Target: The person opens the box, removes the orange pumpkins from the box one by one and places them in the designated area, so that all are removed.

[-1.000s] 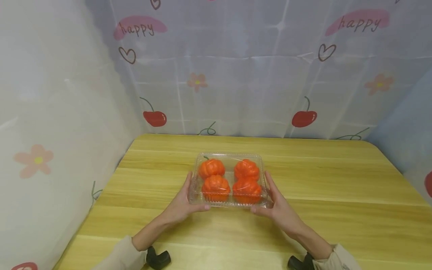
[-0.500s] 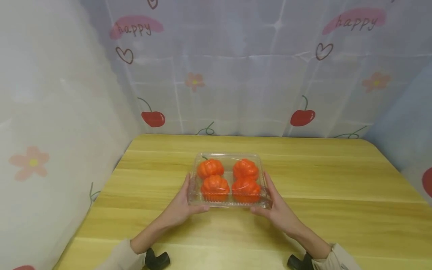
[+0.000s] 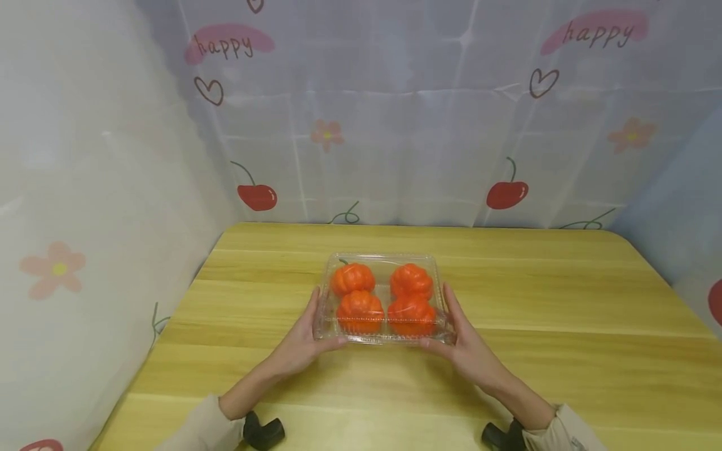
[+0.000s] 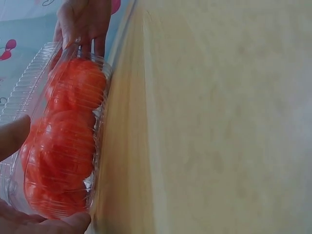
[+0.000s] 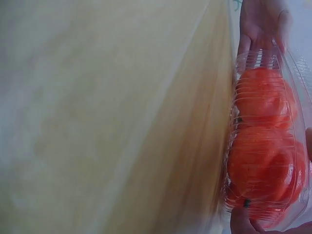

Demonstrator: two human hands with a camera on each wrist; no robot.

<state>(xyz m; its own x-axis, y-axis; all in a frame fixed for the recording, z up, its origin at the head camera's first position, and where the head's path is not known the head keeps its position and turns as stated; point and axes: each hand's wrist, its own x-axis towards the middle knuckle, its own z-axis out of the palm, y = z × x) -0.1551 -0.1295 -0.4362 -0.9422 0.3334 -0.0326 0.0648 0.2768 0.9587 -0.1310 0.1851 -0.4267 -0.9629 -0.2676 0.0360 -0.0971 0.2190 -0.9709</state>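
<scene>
A clear plastic clamshell box (image 3: 382, 266) with several small orange pumpkins (image 3: 361, 311) inside is between both hands over the table's middle. Its lid is down. My left hand (image 3: 301, 341) grips the left end, thumb along the near edge; my right hand (image 3: 470, 351) holds the right end the same way. From the left wrist, the pumpkins (image 4: 63, 146) show through the ribbed side wall, with the right hand (image 4: 85, 24) at the far end. The right wrist view shows the box (image 5: 258, 58) from its other end, with a dark stem on one pumpkin (image 5: 261, 165).
The wooden table (image 3: 564, 300) extends around the box. A printed curtain (image 3: 383, 156) hangs along its back edge, and a pale sheet (image 3: 113, 188) borders the left side. Black wrist mounts (image 3: 264, 432) sit at both sleeve cuffs near the front.
Both hands keep their hold on the box, which stays almost in the same place. The head view shifts only slightly.
</scene>
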